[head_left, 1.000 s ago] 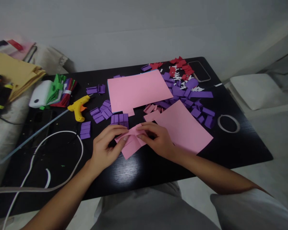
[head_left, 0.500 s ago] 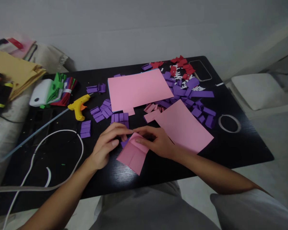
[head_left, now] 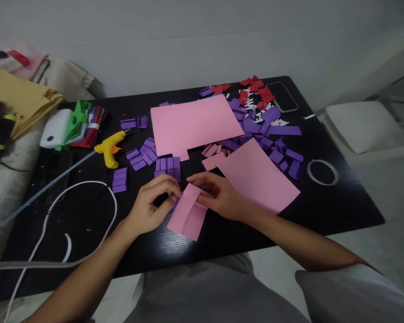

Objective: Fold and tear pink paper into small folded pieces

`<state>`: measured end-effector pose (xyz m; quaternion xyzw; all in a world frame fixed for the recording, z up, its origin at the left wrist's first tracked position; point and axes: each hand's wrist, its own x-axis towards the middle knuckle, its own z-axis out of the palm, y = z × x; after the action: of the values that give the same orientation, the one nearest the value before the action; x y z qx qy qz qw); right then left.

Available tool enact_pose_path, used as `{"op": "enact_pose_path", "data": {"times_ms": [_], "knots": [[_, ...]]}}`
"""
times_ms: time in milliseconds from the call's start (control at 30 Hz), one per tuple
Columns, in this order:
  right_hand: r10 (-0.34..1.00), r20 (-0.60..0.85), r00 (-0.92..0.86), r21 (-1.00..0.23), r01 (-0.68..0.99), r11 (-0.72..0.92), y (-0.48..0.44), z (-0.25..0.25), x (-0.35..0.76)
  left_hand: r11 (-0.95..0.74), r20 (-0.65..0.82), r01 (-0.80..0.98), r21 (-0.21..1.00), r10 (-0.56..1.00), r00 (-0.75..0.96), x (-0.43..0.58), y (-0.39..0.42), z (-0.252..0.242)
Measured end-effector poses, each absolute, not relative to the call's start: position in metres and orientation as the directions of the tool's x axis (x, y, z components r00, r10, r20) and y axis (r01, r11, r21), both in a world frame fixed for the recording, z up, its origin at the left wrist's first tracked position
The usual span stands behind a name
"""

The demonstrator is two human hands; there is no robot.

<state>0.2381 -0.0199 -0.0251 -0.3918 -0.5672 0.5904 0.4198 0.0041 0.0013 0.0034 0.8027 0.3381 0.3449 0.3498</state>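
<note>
A small creased piece of pink paper (head_left: pixel 188 215) is held up just above the front of the table, its lower end hanging down toward me. My right hand (head_left: pixel 222 195) grips its upper right side, thumb in front and fingers behind. The fingertips and thumb of my left hand (head_left: pixel 153 202) are closed at its upper left edge. A bit of purple paper shows behind it by the left fingertips. Beside the right hand lies a larger pink sheet (head_left: pixel 259 179). Folded purple paper pieces (head_left: pixel 168 166) sit just beyond the left hand.
Another pink sheet (head_left: pixel 195 125) lies farther back. Purple, red and white paper scraps (head_left: pixel 256 128) are heaped behind the right hand. On the left are a yellow glue gun (head_left: pixel 109 148) with a long stick, paper bundles (head_left: pixel 87 123) and a looped white cable (head_left: pixel 116 208). A tape ring (head_left: pixel 323 172) lies right.
My left thumb and fingers have closed in on the paper's left edge. The pink paper has tilted and its fold now stands up more along its length. My right hand keeps its grip.
</note>
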Motion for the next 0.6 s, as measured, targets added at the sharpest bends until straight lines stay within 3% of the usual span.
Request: {"op": "enact_pose_path", "data": {"times_ms": [300,600], "knots": [[0.947,0.119,-0.298,-0.989,0.054,0.141,-0.0197,-0.0222,0.2386,-0.382,0.202,0.295,0.876,0.845,0.496,0.004,-0.0026,-0.0027],[0.955,0.156,-0.252,-0.981,0.071,0.179,-0.0187,-0.0212,0.2381,-0.198,0.06,0.313,0.929,0.914,0.401,0.0055,-0.0009,-0.0016]]}}
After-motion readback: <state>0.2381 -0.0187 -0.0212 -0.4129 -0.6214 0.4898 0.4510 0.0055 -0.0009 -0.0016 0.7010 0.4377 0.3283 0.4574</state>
